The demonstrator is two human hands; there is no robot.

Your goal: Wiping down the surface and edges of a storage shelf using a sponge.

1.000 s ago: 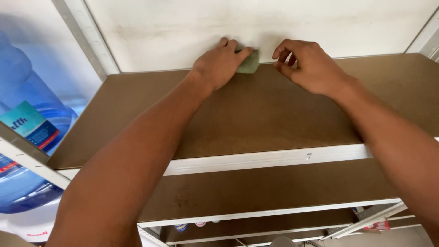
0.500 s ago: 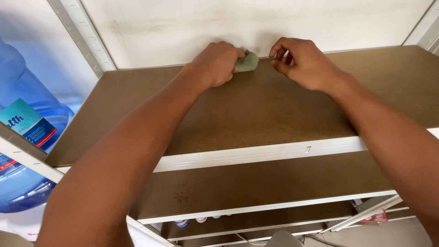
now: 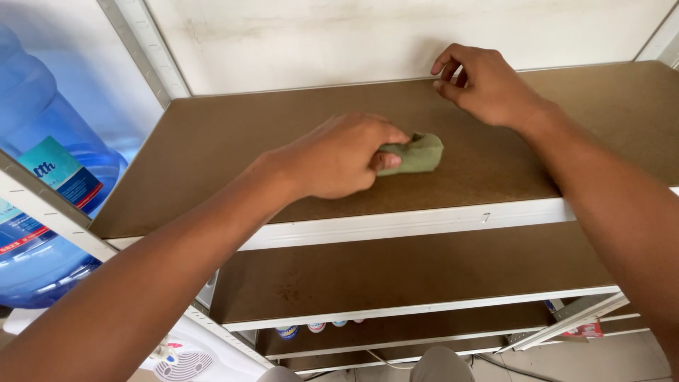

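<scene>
The green cloth (image 3: 417, 153) sits bunched on the top shelf board (image 3: 212, 148), a little in from the white front rail (image 3: 396, 223), and your left hand (image 3: 339, 161) is closed around its near end, thumb and fingers pinching the wad down onto the brown board. Your right hand (image 3: 488, 86) holds nothing; it is loosely curled with the fingertips resting on the board close to the back wall (image 3: 389, 35).

What could go wrong: the cloth is balled small (only a narrow face meets the board), so a stroke may miss strips of the surface. A pull that runs past the front rail could drag the wad over the edge onto the lower shelves (image 3: 396, 276). Leaning weight through either hand might rock the rack, and the big blue water bottle (image 3: 42, 184) stands just beside its left post (image 3: 145, 49).

Hard to make out: your left palm hides how much cloth is folded underneath, and you cannot tell whether it is damp. The right end of the shelf is cut off by the frame. Far below, a few small cans (image 3: 315, 328) peek from under a shelf, mostly hidden, and the white appliance (image 3: 180, 361) at the bottom left is only partly in view.
</scene>
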